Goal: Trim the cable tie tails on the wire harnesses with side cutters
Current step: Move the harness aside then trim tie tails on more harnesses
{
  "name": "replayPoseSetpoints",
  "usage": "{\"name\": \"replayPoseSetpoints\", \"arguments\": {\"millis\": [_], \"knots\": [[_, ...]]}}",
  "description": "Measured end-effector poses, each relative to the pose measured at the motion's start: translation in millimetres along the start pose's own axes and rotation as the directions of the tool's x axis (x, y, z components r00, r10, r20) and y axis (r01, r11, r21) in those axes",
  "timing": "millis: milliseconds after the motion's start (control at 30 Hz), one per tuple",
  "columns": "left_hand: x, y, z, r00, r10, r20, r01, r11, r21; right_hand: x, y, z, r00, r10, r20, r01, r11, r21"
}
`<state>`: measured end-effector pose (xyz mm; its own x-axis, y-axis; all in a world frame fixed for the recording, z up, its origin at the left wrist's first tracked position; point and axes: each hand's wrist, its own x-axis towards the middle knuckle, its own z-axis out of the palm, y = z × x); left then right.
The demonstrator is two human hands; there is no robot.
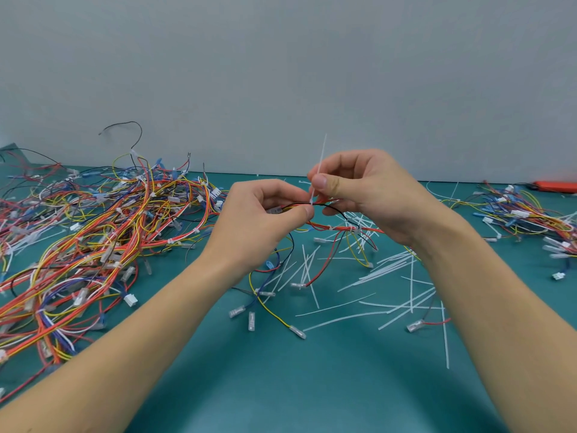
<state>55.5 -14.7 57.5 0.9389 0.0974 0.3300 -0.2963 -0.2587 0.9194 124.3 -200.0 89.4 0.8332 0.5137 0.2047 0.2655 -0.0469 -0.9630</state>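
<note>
A wire harness (338, 228) of red, black, yellow and blue wires hangs between my hands above the green table. My left hand (259, 214) pinches its wires at the left of a white cable tie (320, 164). My right hand (359, 189) holds that tie's tail between thumb and finger, and the tail stands straight up. The harness's loose ends with clear terminals (251, 320) trail onto the table below. An orange-handled tool (555, 186), perhaps the side cutters, lies at the far right edge by the wall.
A large tangle of harnesses (93, 232) covers the left of the green table (281, 385). A smaller pile of harnesses (530, 220) sits at the right. Several loose white cable ties (390, 295) are scattered in front of my right hand. A grey wall stands behind.
</note>
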Motion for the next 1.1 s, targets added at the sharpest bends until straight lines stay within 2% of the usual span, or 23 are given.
{"name": "replayPoseSetpoints", "arguments": {"millis": [367,500,767,867,1000,1100], "knots": [[-1,-3,2,0.998,0.055,0.004,-0.055,0.998,0.012,-1,-3,4,0.999,0.015,-0.038,-0.015,1.0,-0.003],[0,-3,3,0.999,0.045,0.008,-0.045,0.999,-0.006,-1,-4,6,0.998,-0.012,-0.059,0.011,1.0,-0.01],[1,-3,0,0.998,-0.021,0.058,0.021,1.0,0.001,-3,-3,8,1.0,-0.03,-0.004,0.03,0.995,-0.093],[3,-4,-2,0.999,-0.011,0.046,0.011,1.0,-0.002,-4,-2,6,0.998,0.013,0.057,-0.006,0.994,-0.107],[7,-8,-6,1.0,0.004,0.004,-0.004,1.0,0.004,-4,1,3,0.988,0.119,0.102,-0.116,0.993,-0.035],[8,-9,-10,0.998,0.003,0.057,-0.004,1.0,0.031,-4,0,3,0.991,0.114,0.068,-0.104,0.986,-0.129]]}}
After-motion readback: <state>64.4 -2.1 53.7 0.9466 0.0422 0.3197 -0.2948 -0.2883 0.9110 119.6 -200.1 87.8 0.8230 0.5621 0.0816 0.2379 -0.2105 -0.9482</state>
